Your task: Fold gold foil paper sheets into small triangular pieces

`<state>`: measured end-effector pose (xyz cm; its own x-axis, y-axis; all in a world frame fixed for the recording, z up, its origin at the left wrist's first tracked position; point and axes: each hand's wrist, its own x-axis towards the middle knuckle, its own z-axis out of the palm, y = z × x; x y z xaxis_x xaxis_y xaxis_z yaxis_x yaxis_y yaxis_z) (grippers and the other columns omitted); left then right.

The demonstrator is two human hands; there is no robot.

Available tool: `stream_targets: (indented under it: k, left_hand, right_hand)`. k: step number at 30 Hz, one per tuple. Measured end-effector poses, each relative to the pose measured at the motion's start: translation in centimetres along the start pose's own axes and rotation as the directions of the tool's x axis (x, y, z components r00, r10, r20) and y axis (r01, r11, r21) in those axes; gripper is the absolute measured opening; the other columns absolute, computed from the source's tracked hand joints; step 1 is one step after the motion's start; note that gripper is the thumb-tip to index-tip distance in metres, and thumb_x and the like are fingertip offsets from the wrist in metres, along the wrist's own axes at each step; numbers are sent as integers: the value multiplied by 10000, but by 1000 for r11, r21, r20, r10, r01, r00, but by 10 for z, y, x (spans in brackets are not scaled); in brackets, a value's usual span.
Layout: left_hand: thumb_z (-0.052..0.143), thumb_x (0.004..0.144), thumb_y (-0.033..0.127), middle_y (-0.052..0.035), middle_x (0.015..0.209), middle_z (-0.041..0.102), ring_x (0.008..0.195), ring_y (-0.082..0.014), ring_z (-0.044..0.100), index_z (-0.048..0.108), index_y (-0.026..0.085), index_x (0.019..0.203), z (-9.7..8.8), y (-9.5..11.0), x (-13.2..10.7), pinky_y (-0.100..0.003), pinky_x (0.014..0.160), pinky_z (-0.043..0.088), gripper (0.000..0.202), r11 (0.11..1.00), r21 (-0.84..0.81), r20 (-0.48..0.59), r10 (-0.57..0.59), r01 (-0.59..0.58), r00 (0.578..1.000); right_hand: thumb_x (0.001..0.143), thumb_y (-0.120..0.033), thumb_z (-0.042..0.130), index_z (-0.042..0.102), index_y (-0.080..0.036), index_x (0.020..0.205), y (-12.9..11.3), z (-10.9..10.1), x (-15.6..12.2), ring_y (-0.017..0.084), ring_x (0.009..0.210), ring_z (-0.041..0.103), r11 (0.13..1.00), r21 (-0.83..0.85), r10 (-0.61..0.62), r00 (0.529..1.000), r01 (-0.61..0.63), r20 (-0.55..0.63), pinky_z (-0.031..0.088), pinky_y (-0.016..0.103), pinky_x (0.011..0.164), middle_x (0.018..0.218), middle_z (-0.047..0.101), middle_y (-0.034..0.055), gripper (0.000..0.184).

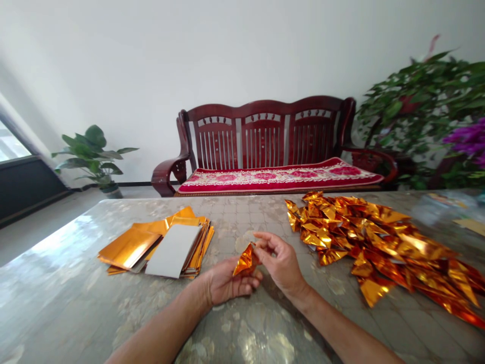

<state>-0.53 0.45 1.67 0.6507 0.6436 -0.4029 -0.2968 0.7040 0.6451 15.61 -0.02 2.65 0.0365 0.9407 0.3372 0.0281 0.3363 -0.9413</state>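
A small piece of folded gold foil paper [245, 260] is held between my hands near the middle of the table. My left hand [231, 284] cradles it from below and behind, palm turned up and fingers curled. The thumb and fingers of my right hand [280, 260] pinch its upper right end. To the left lies a stack of flat gold foil sheets [132, 245], with a grey-white sheet side [173, 250] facing up on top. A large heap of folded gold foil pieces [364, 232] spreads over the right side.
The table [94, 313] has a patterned, glossy cover. Clear plastic wrapping [443, 207] lies at its far right. Beyond the table stands a dark red wooden bench [265, 136] with a red floral cushion [280, 177]. Potted plants [91, 156] flank the bench.
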Motion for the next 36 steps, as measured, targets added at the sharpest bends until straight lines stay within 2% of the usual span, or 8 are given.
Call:
stream_targets:
  k: [3,5,7,9,16,20,30,36]
  left_hand:
    - [599,866,343,-97,944,685,784,-161,667,649,129,1005,7,1,-1,-230,656,526,260,976,152,-174,184,-159,967]
    - [591,865,395,-63,969,686,858,-161,643,649,155,999,11,1,-2,-239,725,509,281,881,321,-220,427,-349,877]
    - [600,854,412,-32,944,678,877,-158,619,642,169,997,13,-1,0,-244,770,488,285,732,495,-186,615,-468,766]
    - [624,829,392,-13,885,662,831,-153,606,637,170,968,11,-4,3,-252,774,481,262,629,598,-141,693,-497,707]
    - [597,825,291,-16,813,661,758,-148,583,649,169,864,2,-14,8,-252,745,464,139,402,796,-72,805,-453,588]
    - [587,835,296,-9,772,653,724,-142,570,647,166,830,7,-13,3,-239,708,455,143,382,811,-75,819,-443,569]
    - [614,833,326,12,728,615,686,-122,536,627,164,815,7,-16,5,-215,682,437,164,483,740,-114,776,-469,620]
    - [578,853,291,12,750,609,707,-124,530,634,170,842,9,-14,3,-217,688,432,134,436,776,-112,807,-456,580]
  right_hand:
    - [756,-240,632,682,-158,1032,4,-3,1,112,593,560,995,-89,-46,997,40,-63,479,226,570,719,653,0,291]
    - [765,-232,621,681,-163,1046,8,-4,1,117,611,569,987,-147,-70,995,59,-71,478,230,588,734,660,3,295]
    - [774,-225,616,678,-167,1064,11,-5,0,122,630,576,977,-201,-90,994,76,-62,476,237,610,748,665,5,302]
    - [781,-213,611,671,-171,1084,13,-4,-2,128,649,585,966,-241,-106,993,92,-44,475,243,631,753,671,5,312]
    - [790,-207,621,683,-185,1082,12,-2,-6,148,698,620,943,-305,-132,991,132,21,482,257,656,788,701,18,300]
    - [817,-245,622,733,-199,931,8,-3,-7,155,712,629,940,-307,-136,989,148,60,482,260,642,843,723,39,166]
    - [820,-233,626,709,-193,803,5,-2,-6,147,650,594,954,-258,-144,988,155,61,461,252,604,731,668,17,94]
    - [843,-189,600,679,-208,794,3,-2,-6,146,679,588,904,-332,-250,963,268,97,459,250,624,748,641,14,94]
